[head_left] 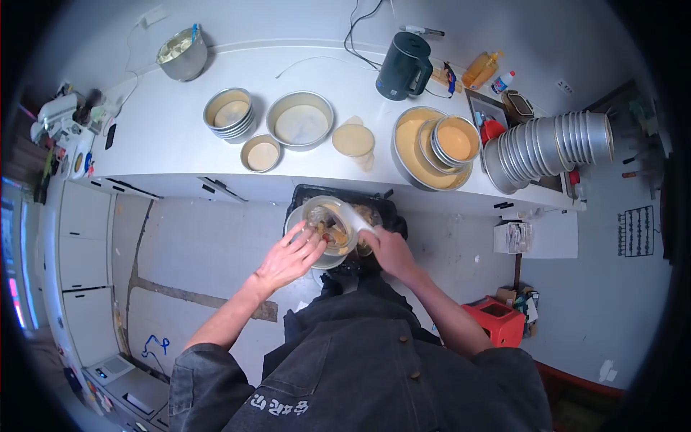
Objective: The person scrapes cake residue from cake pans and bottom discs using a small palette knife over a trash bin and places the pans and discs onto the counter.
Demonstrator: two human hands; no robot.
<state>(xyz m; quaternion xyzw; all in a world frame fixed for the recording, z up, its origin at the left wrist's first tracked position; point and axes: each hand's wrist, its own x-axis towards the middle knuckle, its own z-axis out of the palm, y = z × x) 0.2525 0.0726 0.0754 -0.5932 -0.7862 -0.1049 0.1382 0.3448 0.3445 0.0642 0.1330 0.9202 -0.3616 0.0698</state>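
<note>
A clear round plastic container [337, 204] with brownish scraps visible in it is held tilted above a black bin [308, 193]. My left hand [289, 261] lies across its left side, fingers bent over the rim; the fingertips are partly lost against the contents. My right hand [394, 255] is closed round a white piece [355, 218] at the container's right side. Whether that piece is a handle or a separate sheet, I cannot tell. A second pale round rim shows just below the container. Dark plastic and clear wrapping appear in the bin behind my right fingers.
On the white counter [245, 68] stand stacked cake tins [229, 115], a wide tin [301, 121], a small tin [260, 153], a dark electric kettle [403, 66] and a large pan [404, 137] holding smaller tins. Nested tins [547, 147] lie at right. A red stool [497, 321] is on the floor.
</note>
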